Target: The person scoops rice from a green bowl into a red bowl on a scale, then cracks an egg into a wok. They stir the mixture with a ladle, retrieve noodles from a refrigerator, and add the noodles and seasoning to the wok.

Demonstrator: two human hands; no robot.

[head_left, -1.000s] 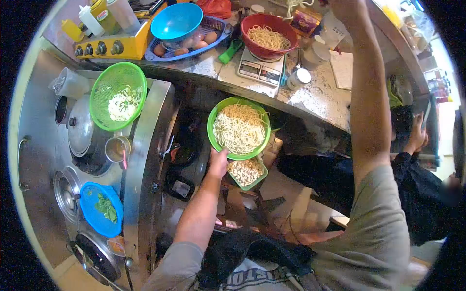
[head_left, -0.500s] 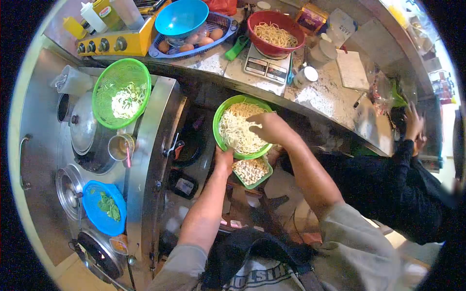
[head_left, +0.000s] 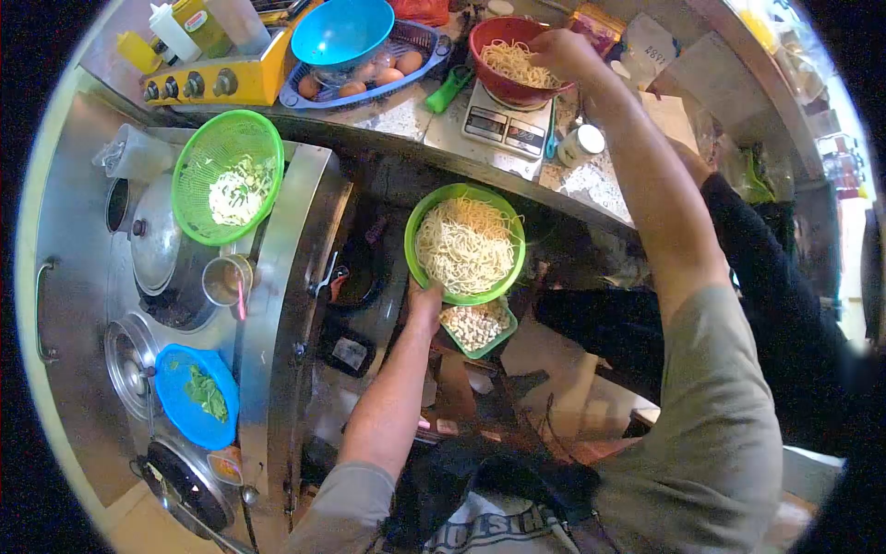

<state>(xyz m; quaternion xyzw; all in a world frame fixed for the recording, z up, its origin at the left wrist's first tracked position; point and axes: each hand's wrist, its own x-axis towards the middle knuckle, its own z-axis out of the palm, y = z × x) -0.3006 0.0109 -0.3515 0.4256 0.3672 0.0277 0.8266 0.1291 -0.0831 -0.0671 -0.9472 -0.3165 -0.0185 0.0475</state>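
Observation:
My left hand [head_left: 425, 307] grips the near-left rim of a green bowl [head_left: 412, 247], holding it level. Pale noodles [head_left: 461, 254] fill the bowl, with a yellower clump at the back. Across the counter, my right hand [head_left: 563, 57] is over the right side of a red bowl [head_left: 487, 76], its bent fingers closed at the yellow noodles [head_left: 512, 63] inside; the fingertips are partly hidden. That red bowl stands on a digital kitchen scale [head_left: 506, 125]. Just below the green bowl sits a green container [head_left: 487, 345] of small pale chunks.
To the left, a green colander [head_left: 189, 189] and a blue basket [head_left: 175, 415] with leaves sit over the steel stove [head_left: 268, 305]. A blue bowl [head_left: 341, 32] rests on a basket of eggs [head_left: 406, 63]. A white jar [head_left: 581, 146] is near the scale. Another person's dark sleeve [head_left: 761, 240] is at right.
My right hand has moved from the noodles in the green bowl up and right to the red bowl. My left hand stays on the green bowl. The other person's arms have shifted left.

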